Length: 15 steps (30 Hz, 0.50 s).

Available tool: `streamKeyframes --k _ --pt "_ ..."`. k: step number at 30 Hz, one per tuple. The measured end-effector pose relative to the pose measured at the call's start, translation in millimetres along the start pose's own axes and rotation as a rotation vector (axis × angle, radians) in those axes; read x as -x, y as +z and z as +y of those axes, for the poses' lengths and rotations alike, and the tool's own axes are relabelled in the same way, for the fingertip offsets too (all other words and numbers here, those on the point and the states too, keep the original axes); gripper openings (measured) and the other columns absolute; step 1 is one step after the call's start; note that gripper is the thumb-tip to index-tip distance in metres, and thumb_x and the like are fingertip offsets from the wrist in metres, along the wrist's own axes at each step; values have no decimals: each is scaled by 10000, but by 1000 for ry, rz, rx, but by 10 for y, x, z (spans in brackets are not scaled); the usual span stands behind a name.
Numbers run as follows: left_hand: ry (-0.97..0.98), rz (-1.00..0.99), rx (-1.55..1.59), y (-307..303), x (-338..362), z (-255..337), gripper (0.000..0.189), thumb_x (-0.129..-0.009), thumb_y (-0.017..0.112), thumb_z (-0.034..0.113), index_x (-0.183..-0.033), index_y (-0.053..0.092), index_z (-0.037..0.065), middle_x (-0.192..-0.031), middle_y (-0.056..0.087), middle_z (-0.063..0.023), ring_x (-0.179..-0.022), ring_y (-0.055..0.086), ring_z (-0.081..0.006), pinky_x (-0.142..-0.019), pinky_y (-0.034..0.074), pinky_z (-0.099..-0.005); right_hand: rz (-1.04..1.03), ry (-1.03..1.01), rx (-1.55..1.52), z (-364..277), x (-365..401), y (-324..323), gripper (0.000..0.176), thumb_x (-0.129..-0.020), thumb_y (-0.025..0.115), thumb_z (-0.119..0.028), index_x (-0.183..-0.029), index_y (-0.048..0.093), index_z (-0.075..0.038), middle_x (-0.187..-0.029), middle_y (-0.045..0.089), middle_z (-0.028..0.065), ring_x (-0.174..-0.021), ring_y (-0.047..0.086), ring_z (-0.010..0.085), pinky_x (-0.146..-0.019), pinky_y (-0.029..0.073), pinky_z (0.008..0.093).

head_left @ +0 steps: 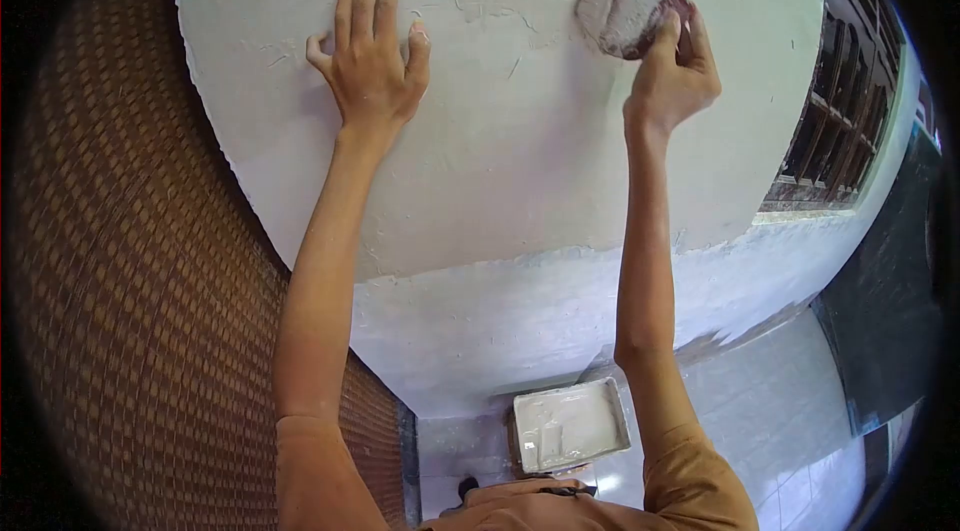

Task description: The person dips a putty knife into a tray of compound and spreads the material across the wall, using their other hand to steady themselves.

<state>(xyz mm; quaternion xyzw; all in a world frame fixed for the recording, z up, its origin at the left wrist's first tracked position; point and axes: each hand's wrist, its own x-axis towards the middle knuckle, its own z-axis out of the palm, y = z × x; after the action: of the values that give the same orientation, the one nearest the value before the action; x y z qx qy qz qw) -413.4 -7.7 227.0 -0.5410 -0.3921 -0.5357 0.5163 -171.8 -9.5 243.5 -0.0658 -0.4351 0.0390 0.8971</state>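
My left hand (375, 66) lies against the plastered wall (500, 161), fingers stretched out and holding nothing. Higher up on the right, my right hand (672, 71) is closed on the edge of a flat, rounded scraper (618, 9) smeared with grey-white plaster. The scraper is at the wall surface; whether its whole face touches cannot be made out. Fine ridges and streaks of wet-looking plaster show around both hands. Lower down, the coat ends in a ragged line above a paler, bluish-white stretch of wall.
A rectangular tray (570, 426) of white plaster stands below, near my body. Brown woven-patterned panelling (150, 231) borders the wall on the left. To the right are a window with dark bars (840, 101) and a dark panel (885, 281) above the tiled floor (770, 411).
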Motion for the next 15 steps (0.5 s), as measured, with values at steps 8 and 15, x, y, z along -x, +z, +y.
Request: streamKeyframes --k 8,15 --pt "-2 -27 -31 -6 7 -11 581 -854 465 321 -1418 398 194 -1474 371 17 -1363 316 -206 -940 235 -529 -207 -10 69 125 -65 328 265 -888 611 -35 -1130 627 72 -903 687 100 -789 622 120 -678 519 252" --pt "-28 -33 -33 20 23 2 582 -852 467 312 -1418 393 202 -1476 365 21 -1369 303 -196 -926 232 -548 -277 -21 28 37 -61 682 232 -884 584 -15 -1095 656 47 -816 664 70 -647 564 82 -582 497 231"
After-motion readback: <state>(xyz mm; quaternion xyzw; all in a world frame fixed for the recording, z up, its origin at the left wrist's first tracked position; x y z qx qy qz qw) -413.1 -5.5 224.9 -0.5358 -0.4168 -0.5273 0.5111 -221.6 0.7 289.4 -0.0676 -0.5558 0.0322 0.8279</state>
